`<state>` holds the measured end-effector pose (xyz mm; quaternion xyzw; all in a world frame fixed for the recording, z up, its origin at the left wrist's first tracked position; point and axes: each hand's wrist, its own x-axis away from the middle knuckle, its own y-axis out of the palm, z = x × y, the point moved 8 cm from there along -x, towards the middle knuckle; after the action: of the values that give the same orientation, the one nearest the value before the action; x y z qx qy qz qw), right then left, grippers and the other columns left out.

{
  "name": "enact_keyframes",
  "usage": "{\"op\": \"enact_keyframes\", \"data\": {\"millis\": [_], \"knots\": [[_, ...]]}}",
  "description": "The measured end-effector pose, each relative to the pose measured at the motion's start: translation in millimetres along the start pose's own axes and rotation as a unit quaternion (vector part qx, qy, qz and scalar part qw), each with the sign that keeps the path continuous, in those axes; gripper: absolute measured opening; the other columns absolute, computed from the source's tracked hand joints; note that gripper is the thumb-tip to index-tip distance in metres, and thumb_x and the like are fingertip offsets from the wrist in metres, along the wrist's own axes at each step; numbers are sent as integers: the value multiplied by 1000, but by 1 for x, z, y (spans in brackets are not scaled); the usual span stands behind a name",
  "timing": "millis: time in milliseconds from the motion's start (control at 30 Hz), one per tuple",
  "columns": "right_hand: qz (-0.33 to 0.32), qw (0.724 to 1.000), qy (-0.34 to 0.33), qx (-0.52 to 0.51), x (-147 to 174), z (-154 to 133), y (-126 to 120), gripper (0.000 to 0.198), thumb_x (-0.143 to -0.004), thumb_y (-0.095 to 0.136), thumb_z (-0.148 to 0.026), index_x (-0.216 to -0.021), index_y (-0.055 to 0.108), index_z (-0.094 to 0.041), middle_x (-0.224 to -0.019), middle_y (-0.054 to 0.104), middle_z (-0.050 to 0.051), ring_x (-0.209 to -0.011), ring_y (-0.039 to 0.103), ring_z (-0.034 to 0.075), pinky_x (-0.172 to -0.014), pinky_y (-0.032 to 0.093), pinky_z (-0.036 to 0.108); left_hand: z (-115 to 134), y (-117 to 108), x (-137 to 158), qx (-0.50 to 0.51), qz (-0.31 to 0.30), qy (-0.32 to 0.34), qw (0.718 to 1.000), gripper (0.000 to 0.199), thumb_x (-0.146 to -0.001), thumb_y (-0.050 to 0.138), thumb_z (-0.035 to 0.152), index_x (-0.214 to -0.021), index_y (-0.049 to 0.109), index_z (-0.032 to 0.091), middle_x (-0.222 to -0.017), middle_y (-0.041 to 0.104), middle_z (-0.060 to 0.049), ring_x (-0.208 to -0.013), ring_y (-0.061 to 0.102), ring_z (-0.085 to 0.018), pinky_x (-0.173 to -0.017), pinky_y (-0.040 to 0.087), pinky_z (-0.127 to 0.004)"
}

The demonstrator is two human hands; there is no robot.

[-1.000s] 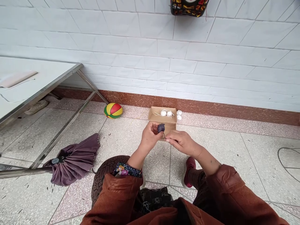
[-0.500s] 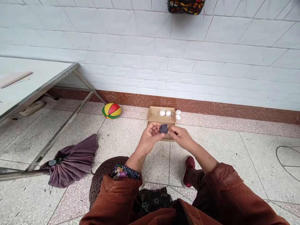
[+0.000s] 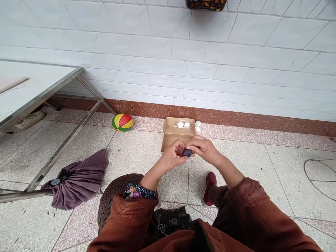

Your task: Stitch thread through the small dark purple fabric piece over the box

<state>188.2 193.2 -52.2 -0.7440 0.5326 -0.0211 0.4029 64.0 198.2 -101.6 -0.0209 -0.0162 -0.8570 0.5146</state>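
Note:
My left hand (image 3: 172, 154) is curled around a small dark purple-grey ball of yarn (image 3: 187, 152). From the right, my right hand (image 3: 206, 148) pinches at the top of the ball with thumb and forefinger, where the yarn seems to be held; the strand itself is too fine to make out. Both hands are over the front of an open cardboard box (image 3: 167, 140) on the floor. Two white yarn balls (image 3: 183, 124) with loose strands lie in its back part. More small white balls (image 3: 198, 126) sit just right of the box.
A multicoloured ball (image 3: 123, 122) rests near the wall. At left stand a metal-framed table (image 3: 52, 78) and a folded purple umbrella (image 3: 78, 182). A patterned round seat (image 3: 112, 196) is beneath me. A thin metal hoop (image 3: 306, 175) lies at right.
My right hand has shifted over the top of the yarn ball, and the ball has turned and dropped slightly lower. The whole view has shifted a little.

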Motion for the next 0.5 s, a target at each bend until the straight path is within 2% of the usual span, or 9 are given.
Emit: {"op": "enact_keyframes", "data": {"millis": [133, 233, 367, 500], "knots": [[38, 998, 48, -30, -2, 16, 0, 18, -99, 54, -29, -87, 65, -23, -82, 65, 2, -78, 61, 17, -74, 48, 30, 3, 2, 3, 143, -27, -17, 989, 37, -65, 78, 13, -95, 56, 20, -88, 61, 2, -78, 57, -11, -72, 42, -25], [29, 997, 74, -23, -1, 21, 12, 19, -100, 48, -26, -88, 61, -21, -82, 64, 2, -78, 60, 17, -73, 47, 29, 3, -5, 2, 238, 5, -1, 971, 43, -65, 81, 15, -102, 59, 21, -94, 63, 0, -83, 59, -12, -75, 44, -25], [-43, 995, 83, 23, 6, 20, 36, 19, -102, 43, -27, -93, 59, -21, -85, 63, 3, -79, 61, 17, -71, 47, 28, 0, -18, 0, 278, 66, 17, 958, 41, -67, 82, 19, -103, 61, 20, -93, 63, 0, -81, 58, -11, -76, 46, -26], [-101, 992, 26, 71, 11, 3, 45, 23, -104, 41, -30, -97, 61, -21, -87, 64, 4, -80, 61, 17, -72, 47, 29, -2, -31, -1, 250, 138, 27, 958, 39, -67, 81, 18, -101, 62, 19, -93, 64, 0, -78, 57, -10, -77, 46, -25]]}}
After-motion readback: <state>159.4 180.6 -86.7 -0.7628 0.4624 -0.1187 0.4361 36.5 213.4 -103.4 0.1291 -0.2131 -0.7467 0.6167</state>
